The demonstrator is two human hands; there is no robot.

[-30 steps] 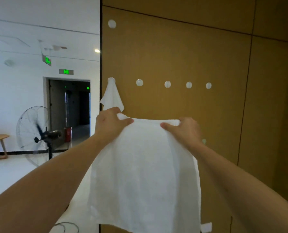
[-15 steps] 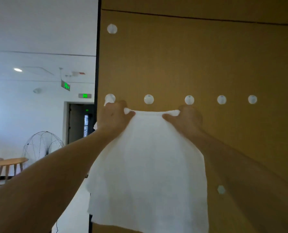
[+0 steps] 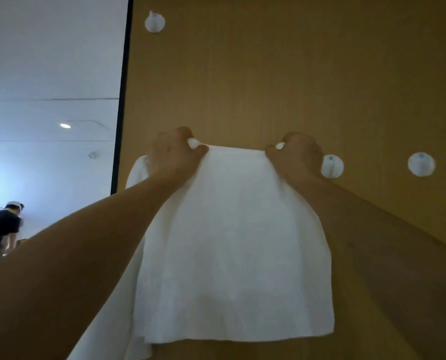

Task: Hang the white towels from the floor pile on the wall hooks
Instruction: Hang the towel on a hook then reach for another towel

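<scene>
1. Head view: a white rectangular cloth towel [image 3: 232, 242] is spread flat against a tan wooden wall panel [image 3: 268, 74], its top edge stretched level between two raised hands and the rest hanging straight down.
2. The left hand [image 3: 173, 157] has its grip clenched on the towel's upper left corner, fingers curled over the edge and thumb pinching from the front.
3. The right hand [image 3: 298, 154] has its grip clenched on the upper right corner in the same way, with a small bunch of cloth showing at the thumb.
4. Both hands sit at the height of a row of round white wall hooks; any hooks behind the knuckles are hidden.
5. One round white hook [image 3: 332, 166] lies just beside the right hand, and another [image 3: 421, 164] stands further right, both bare.
6. A higher white hook [image 3: 154, 22] sits alone near the panel's left edge, well above the hands.
7. A second white towel [image 3: 136, 175] hangs behind the left forearm, at the panel's left edge, partly covered by the held towel.
8. Past the panel's dark edge, a person in dark clothing [image 3: 1, 224] is in a white room, far off at the lower left.
</scene>
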